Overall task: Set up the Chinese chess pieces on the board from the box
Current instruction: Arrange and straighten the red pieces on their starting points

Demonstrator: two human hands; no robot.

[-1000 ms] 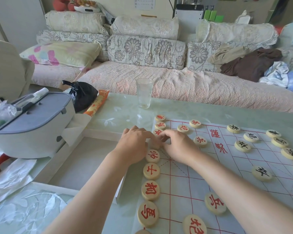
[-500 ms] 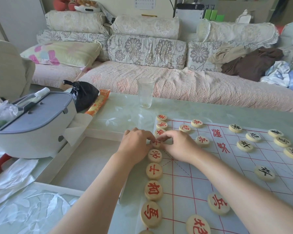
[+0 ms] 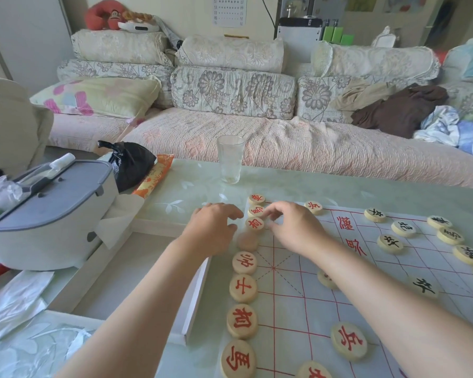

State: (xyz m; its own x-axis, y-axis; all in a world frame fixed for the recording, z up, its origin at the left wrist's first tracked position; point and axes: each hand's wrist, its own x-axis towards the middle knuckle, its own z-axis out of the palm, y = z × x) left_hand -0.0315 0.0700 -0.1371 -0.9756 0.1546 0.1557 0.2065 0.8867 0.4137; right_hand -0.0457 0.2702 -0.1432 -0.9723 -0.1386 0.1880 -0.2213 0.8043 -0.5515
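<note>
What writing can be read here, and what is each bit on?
"帥": red general piece, left column.
"相": red elephant piece, same column.
"馬": red horse piece, nearest in that column.
"兵": red soldier piece.
"卒": black soldier piece.
"漢界": printed in red on the board.
Wall chart: too small to read.
Orange packet: too blurred to read.
</note>
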